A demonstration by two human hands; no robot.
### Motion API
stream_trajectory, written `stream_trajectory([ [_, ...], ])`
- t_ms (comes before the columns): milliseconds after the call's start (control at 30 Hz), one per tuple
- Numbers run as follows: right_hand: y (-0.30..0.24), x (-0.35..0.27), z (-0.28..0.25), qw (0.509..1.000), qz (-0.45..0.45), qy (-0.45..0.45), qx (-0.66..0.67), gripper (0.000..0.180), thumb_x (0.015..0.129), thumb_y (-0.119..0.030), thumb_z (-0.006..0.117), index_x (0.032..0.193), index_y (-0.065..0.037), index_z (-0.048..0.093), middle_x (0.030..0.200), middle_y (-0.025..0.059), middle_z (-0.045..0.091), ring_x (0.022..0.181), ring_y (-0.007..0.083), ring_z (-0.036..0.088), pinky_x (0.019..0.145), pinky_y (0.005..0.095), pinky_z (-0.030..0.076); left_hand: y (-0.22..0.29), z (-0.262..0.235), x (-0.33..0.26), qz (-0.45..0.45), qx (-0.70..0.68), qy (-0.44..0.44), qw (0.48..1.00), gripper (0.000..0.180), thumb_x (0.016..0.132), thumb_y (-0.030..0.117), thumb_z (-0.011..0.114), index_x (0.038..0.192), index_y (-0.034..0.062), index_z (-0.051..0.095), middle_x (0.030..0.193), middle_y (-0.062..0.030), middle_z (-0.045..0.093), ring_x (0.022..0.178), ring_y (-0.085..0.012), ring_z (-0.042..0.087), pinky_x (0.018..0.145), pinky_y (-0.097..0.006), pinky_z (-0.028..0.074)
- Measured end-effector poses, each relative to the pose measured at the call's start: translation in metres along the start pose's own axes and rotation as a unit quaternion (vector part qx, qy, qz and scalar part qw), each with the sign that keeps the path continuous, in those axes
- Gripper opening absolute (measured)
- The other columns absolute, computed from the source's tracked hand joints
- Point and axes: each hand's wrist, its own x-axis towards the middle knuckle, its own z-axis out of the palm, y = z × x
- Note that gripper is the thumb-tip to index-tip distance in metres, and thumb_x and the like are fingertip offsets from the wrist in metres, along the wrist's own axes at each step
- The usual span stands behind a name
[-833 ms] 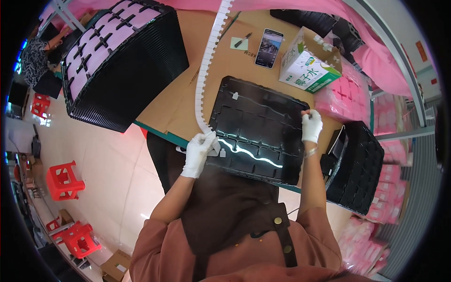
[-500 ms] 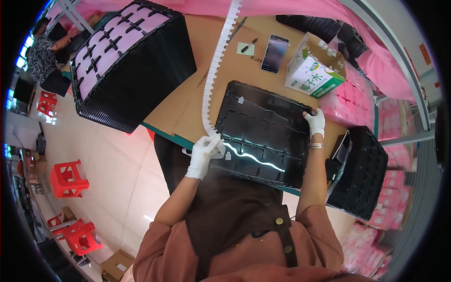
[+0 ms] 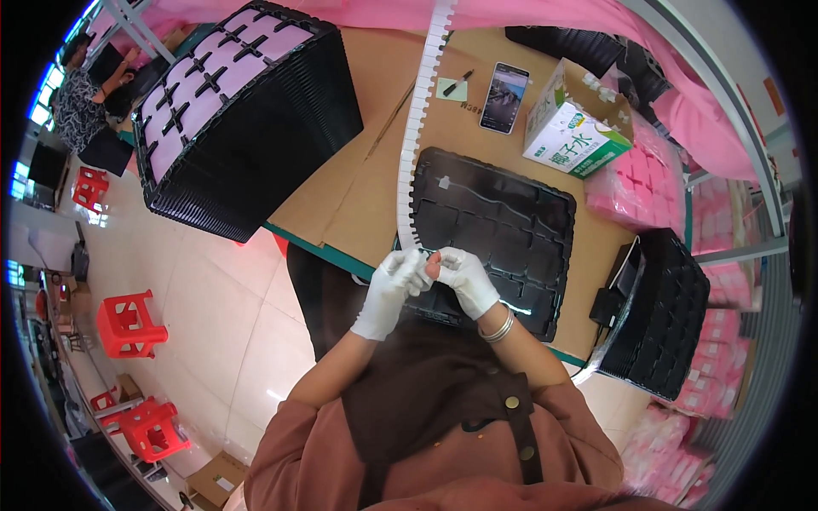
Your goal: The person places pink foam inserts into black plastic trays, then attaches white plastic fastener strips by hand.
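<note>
My two white-gloved hands meet over the lower left edge of a black moulded tray [image 3: 511,192]. The closed fingers of my left hand [image 3: 388,294] hold the lower end of a long white strip with a notched edge [image 3: 410,153], which runs up along the tray's left side. My right hand [image 3: 467,279] is pinched, bare thumb tip against finger, at the left fingertips; whatever is in that pinch is hidden. One small white tab [image 3: 444,182] lies in the tray's upper left compartment. My hands cover part of the tray's lower rows.
A tall stack of black trays with pink foam [image 3: 256,136] stands left. A phone [image 3: 504,98], a pen on a green note [image 3: 457,83] and an open carton [image 3: 567,128] are at the back. More black trays [image 3: 660,315] stand right. Red stools [image 3: 132,324] and a seated person [image 3: 81,111] are further left.
My right hand has left the tray's right edge and moved left to meet my left hand. The strip and my left hand have shifted slightly right in view.
</note>
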Motion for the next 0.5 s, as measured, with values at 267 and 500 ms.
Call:
stream_trajectory([
  [267, -0.021, -0.031, 0.03, 0.786, -0.41, 0.146, -0.44, 0.013, 0.06, 0.001, 0.068, 0.068, -0.008, 0.063, 0.075, 0.0066, 0.061, 0.071, 0.0273, 0.056, 0.068, 0.0375, 0.046, -0.011, -0.008, 0.013, -0.003, 0.012, 0.076, 0.997, 0.011, 0.091, 0.018, 0.062, 0.087, 0.0077, 0.06, 0.07, 0.0006, 0.058, 0.056, -0.0028, 0.045, 0.051, -0.019, 0.033],
  [500, -0.039, -0.084, -0.061, 0.787, -0.232, 0.27, -0.504, 0.005, 0.068, -0.004, 0.068, 0.071, -0.005, 0.063, 0.088, 0.0089, 0.062, 0.085, 0.0258, 0.057, 0.075, 0.0361, 0.046, -0.017, -0.031, 0.023, 0.007, 0.102, 0.056, 0.993, 0.016, 0.09, 0.016, 0.065, 0.089, 0.0006, 0.061, 0.087, -0.0056, 0.066, 0.079, -0.0092, 0.062, 0.071, -0.023, 0.048],
])
